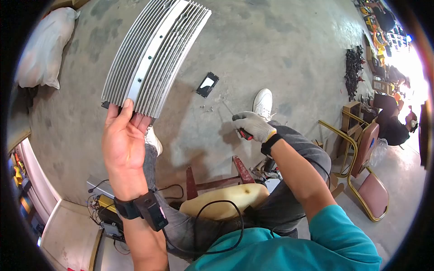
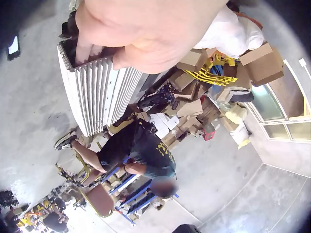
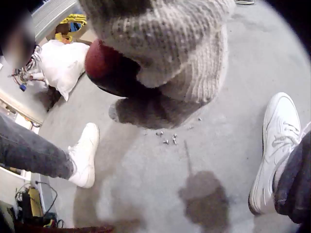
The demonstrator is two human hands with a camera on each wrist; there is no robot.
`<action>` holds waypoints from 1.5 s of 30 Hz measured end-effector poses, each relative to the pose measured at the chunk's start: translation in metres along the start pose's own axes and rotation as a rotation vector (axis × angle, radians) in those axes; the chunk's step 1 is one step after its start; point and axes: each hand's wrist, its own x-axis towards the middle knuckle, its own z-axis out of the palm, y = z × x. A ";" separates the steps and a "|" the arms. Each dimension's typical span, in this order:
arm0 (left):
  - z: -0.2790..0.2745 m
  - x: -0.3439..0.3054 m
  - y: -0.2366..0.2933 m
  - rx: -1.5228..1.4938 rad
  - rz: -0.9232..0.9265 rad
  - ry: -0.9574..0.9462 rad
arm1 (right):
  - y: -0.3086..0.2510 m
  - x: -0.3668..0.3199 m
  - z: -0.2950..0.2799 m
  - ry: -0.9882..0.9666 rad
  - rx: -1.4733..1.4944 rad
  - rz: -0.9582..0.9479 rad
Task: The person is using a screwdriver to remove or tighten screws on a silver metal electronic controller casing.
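A long, finned metal heat sink (image 1: 149,58) is held up at its near end by my bare left hand (image 1: 123,144), thumb on the fins. In the left wrist view, fingers of that hand (image 2: 141,34) reach into the hollow end of the heat sink (image 2: 97,92). My gloved right hand (image 1: 254,126) grips a screwdriver by its red and black handle (image 1: 245,134), the thin shaft pointing away over the floor. Seen from the right wrist, the knitted glove (image 3: 165,48) wraps the handle (image 3: 109,70). Several small screws (image 3: 174,139) lie on the concrete beneath it.
A black rectangular plate (image 1: 208,85) with a white patch lies beyond the screws. Between my legs is a dark red stool frame (image 1: 212,183) with a pale cushion (image 1: 226,203). Chairs (image 1: 368,149) stand right, a white sack (image 1: 47,47) far left. Another person (image 2: 141,155) is bending nearby.
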 end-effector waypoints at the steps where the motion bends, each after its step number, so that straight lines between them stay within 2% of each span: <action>1: 0.001 -0.001 0.001 -0.002 -0.004 0.007 | 0.003 0.001 0.001 -0.003 -0.002 0.007; 3: 0.002 -0.001 0.003 0.006 -0.006 0.016 | 0.005 0.004 0.004 0.036 -0.229 -0.042; 7: -0.005 0.000 0.003 0.002 -0.005 0.015 | 0.021 0.024 0.004 0.079 -0.193 0.029; 9: -0.002 -0.002 0.005 -0.014 -0.006 0.006 | 0.031 0.030 0.005 0.154 -0.207 0.015; 11: -0.001 -0.004 0.004 -0.023 -0.003 -0.007 | 0.046 0.046 -0.001 0.150 -0.254 -0.008; 19: -0.001 -0.007 0.007 -0.041 0.003 -0.022 | 0.041 0.063 0.011 0.149 -0.397 -0.057; 21: -0.004 -0.007 0.007 -0.048 -0.005 -0.058 | 0.041 0.067 0.015 0.199 -0.472 -0.085; 28: -0.005 -0.006 0.009 -0.058 -0.002 -0.069 | 0.039 0.073 0.016 0.177 -0.441 -0.062; 31: -0.004 -0.007 0.009 -0.063 -0.010 -0.074 | 0.041 0.078 0.014 0.253 -0.496 -0.045; 37: -0.003 -0.007 0.010 -0.050 0.005 -0.055 | 0.038 0.074 0.015 0.179 -0.497 -0.081; 45: -0.001 -0.008 0.012 0.029 -0.009 0.060 | 0.038 0.063 0.019 0.169 -0.476 -0.124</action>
